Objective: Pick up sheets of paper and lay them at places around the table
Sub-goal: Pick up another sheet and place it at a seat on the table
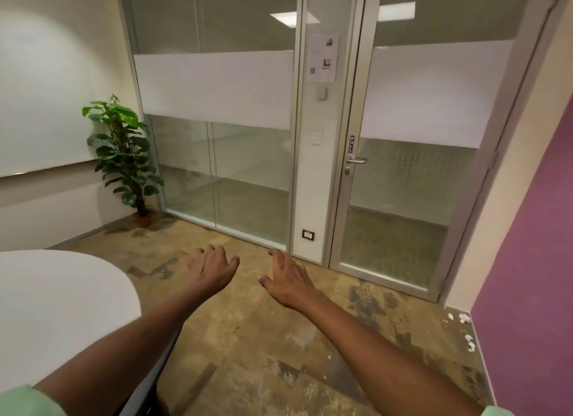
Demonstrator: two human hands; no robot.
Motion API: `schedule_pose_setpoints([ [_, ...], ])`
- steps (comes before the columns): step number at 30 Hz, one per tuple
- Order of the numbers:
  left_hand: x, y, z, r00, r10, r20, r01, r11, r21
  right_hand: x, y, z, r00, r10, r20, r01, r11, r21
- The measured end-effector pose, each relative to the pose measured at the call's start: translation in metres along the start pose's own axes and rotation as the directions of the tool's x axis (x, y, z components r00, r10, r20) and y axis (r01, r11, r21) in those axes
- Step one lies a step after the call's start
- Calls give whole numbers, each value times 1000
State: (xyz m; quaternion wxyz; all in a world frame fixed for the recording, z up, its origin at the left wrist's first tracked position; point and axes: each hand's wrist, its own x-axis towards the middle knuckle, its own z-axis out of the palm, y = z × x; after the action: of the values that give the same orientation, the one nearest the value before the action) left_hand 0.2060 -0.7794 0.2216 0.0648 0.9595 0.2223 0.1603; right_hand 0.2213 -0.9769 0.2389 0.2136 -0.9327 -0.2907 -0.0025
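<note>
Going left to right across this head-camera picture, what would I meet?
White table → potted plant → left hand → right hand → glass door → purple wall.

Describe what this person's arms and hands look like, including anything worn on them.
Both forearms are bare from above the elbow down to the wrist. Pale mint-green sleeve edges show at the bottom corners of the view. The left hand and right hand wear no gloves, and no rings, watch or bracelets are visible.

Left hand (214, 268) and right hand (286, 279) — both empty, fingers spread — above the floor (248, 338).
</note>
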Motion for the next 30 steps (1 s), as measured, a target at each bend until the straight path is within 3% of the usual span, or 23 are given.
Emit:
schedule_pose_setpoints([
  [9,157,19,46,998,-56,-34,57,997,46,183,70,-10,1000,-18,6,18,1000,17],
  [18,318,-6,109,980,-177,-91,189,969,157,414,108,20,974,-218,67,219,976,-17],
  [23,392,-34,132,936,-334,-115,350,921,171,539,96,40,929,-346,134,351,936,-12],
  [30,467,-111,137,840,-498,-214,535,825,181,667,21,84,819,-543,187,546,837,39],
])
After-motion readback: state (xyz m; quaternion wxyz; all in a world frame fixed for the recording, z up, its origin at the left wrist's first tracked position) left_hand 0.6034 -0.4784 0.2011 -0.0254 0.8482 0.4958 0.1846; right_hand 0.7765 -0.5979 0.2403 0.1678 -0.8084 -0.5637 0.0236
